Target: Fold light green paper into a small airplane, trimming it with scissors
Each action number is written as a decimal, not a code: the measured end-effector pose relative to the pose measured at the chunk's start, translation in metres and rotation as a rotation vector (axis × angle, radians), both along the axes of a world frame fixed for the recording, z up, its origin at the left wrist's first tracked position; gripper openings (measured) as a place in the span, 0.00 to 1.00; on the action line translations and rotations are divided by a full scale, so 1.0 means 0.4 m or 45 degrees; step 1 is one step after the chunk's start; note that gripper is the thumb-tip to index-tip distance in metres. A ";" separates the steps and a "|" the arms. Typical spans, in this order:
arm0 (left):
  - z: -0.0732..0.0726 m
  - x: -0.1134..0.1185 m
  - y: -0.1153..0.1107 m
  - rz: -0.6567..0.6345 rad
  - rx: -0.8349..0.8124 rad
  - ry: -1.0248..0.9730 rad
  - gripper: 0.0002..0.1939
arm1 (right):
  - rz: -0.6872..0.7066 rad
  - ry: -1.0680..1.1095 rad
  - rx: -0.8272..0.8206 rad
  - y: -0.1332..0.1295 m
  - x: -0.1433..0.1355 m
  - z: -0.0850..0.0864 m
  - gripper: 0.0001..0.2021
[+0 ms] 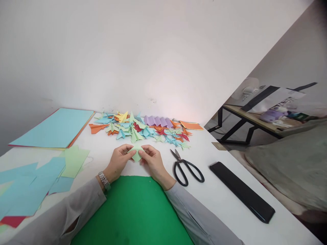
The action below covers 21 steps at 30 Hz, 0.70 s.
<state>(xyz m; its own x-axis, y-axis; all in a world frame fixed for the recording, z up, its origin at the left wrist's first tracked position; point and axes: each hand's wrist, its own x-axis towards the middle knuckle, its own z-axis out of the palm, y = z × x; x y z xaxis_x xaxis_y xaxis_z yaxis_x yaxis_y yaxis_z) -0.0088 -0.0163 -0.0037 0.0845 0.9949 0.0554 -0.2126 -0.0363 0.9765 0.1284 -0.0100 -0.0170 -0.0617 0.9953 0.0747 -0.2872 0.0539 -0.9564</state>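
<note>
A small piece of light green paper point(137, 154), roughly diamond-shaped, is held up over the white table between my two hands. My left hand point(120, 160), with a metal watch on its wrist, pinches the paper's left side between thumb and fingers. On the right side, my right hand point(153, 161) grips it the same way, thumb on top. Just beyond the hands lies a heap of folded paper shapes point(135, 131) in several colours. Black-handled scissors point(182, 165) rest to the right of my right hand, blades a little apart.
A green sheet point(133, 211) covers the near table edge. Large coloured paper sheets point(56, 127) are stacked at back left, with loose cut paper point(48, 180) nearer. A long black case point(241, 190) lies at right. Behind the heap stands a white wall point(143, 58).
</note>
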 end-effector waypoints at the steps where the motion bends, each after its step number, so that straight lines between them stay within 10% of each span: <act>1: -0.001 0.000 0.001 -0.004 -0.005 -0.016 0.11 | -0.001 -0.008 0.011 -0.001 0.000 0.000 0.13; 21: -0.010 -0.002 0.007 0.042 -0.125 -0.095 0.14 | 0.098 -0.010 0.002 0.000 0.005 -0.010 0.13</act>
<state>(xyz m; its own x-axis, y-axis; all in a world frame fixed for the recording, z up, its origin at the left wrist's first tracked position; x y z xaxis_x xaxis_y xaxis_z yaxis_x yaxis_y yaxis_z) -0.0095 -0.0137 -0.0076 0.0508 0.9980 -0.0378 -0.2852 0.0507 0.9571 0.1306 -0.0101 -0.0210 -0.1383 0.9875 0.0751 -0.2833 0.0332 -0.9585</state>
